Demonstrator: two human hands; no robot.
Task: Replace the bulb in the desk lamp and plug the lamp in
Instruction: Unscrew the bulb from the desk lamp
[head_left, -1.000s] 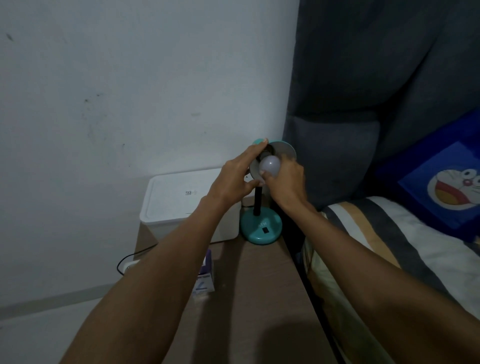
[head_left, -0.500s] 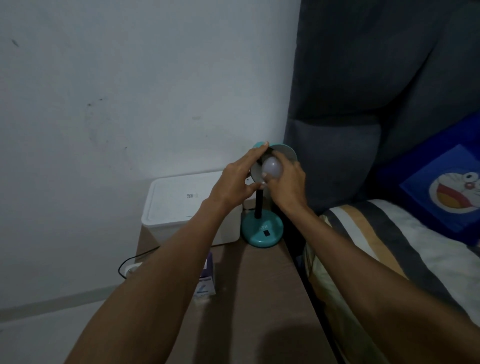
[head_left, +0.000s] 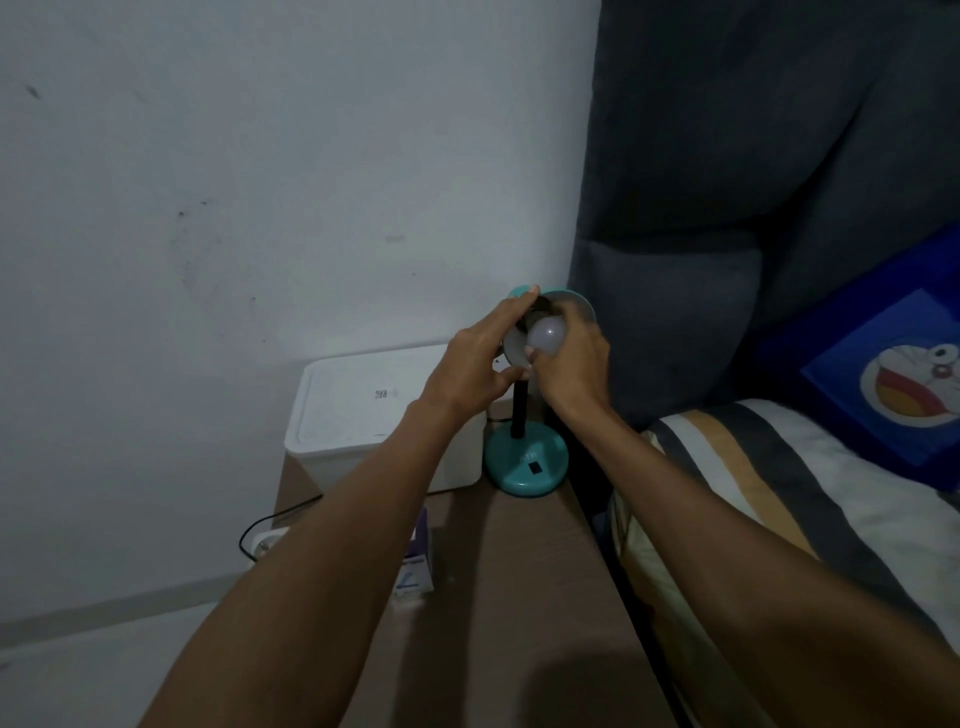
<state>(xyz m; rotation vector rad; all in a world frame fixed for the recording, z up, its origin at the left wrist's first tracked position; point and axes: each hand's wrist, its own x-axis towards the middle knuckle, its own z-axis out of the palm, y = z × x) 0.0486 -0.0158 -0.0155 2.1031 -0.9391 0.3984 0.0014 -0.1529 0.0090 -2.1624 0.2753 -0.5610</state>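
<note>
Both hands meet at the lamp head toward the far end of the wooden table (head_left: 519, 597). The left hand (head_left: 475, 364) grasps the teal lamp shade (head_left: 574, 301), fingers stretched over its top edge and thumb tucked beneath. The right hand (head_left: 574, 358) curls around the white bulb (head_left: 546, 335), which sits at the mouth of the shade; how far it is seated in the socket cannot be told.

Nearest on the table, partly hidden under the left forearm, lies a small purple-and-white box (head_left: 415, 564). Left of it, just past the table edge, a white plug (head_left: 265, 540) with a black cord (head_left: 260, 525) shows low by the floor. Farther back, the lamp's round teal base (head_left: 527, 462) stands near the table's right edge, its black stem (head_left: 518, 410) rising to the shade. Just left of the base, a white lidded container (head_left: 374, 415) sits against the white wall (head_left: 260, 182).

On the right, a bed with a striped cover (head_left: 779, 493) runs alongside the table. A blue cartoon pillow (head_left: 893, 374) leans at its far end against a dark grey padded headboard (head_left: 753, 182).
</note>
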